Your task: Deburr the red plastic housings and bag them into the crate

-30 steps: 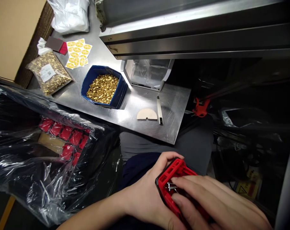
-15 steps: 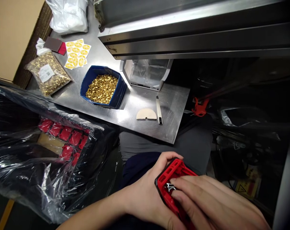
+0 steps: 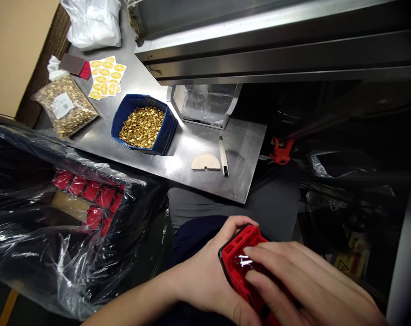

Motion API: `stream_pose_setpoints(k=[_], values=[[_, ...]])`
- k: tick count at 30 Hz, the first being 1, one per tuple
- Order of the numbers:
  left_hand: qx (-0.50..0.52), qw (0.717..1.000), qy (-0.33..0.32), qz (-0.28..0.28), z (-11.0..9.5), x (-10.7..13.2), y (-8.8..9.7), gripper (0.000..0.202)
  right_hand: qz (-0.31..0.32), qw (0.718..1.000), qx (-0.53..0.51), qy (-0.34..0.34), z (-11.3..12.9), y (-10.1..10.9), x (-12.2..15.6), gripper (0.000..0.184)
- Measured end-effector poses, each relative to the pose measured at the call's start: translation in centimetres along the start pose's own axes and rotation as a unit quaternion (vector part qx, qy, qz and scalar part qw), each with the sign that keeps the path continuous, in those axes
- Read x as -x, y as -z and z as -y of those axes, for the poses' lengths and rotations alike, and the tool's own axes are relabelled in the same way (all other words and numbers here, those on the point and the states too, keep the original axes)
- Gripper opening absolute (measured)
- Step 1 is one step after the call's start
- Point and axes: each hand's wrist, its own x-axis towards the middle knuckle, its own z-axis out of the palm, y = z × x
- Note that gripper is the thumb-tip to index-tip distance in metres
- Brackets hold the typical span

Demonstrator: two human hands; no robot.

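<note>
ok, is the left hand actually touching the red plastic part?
Touching. The head view shows the left hand cupped around the red plastic part, wrapping over its top edge with no gap between them.

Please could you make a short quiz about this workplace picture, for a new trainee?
1. True or false: the left hand grips the red part.
2. What fills the blue tub? A) white powder B) small gold-coloured pieces C) red parts
3. Which hand lays its fingers on top of the red part?
Key: 1 true; 2 B; 3 the right hand.
</note>
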Motion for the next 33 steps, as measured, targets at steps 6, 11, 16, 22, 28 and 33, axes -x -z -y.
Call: stream_pose_setpoints(k=[6, 11, 16, 22, 28, 33], values=[[-0.016, 1.0, 0.007, -0.001, -0.2, 0.1, -0.3, 0.116, -0.029, 0.999, -0.014, 0.025, 0.3, -0.3, -0.7, 0.015], [-0.039, 0.999, 0.001, 0.008, -0.1, 0.1, -0.1, 0.117, -0.026, 0.999, -0.001, 0.039, -0.2, 0.0, -0.8, 0.018], [-0.071, 0.997, 0.001, 0.011, -0.2, -0.1, 0.1, 0.119, -0.023, 0.998, 0.015, 0.053, -0.1, 0.2, -1.1, 0.022], [-0.081, 0.996, 0.008, 0.038, -0.3, -0.3, 0.5, 0.117, -0.015, 0.999, -0.009, 0.051, -0.2, 0.2, -0.8, 0.023], [-0.073, 0.997, -0.008, 0.02, 0.2, -0.2, 0.4, 0.121, -0.042, 0.999, 0.003, -0.031, -0.6, 0.2, 0.6, 0.014], [-0.018, 0.999, -0.014, 0.026, 0.3, 0.0, -0.2, 0.119, -0.03, 0.996, 0.023, -0.075, 0.4, -0.4, 1.3, 0.014]])
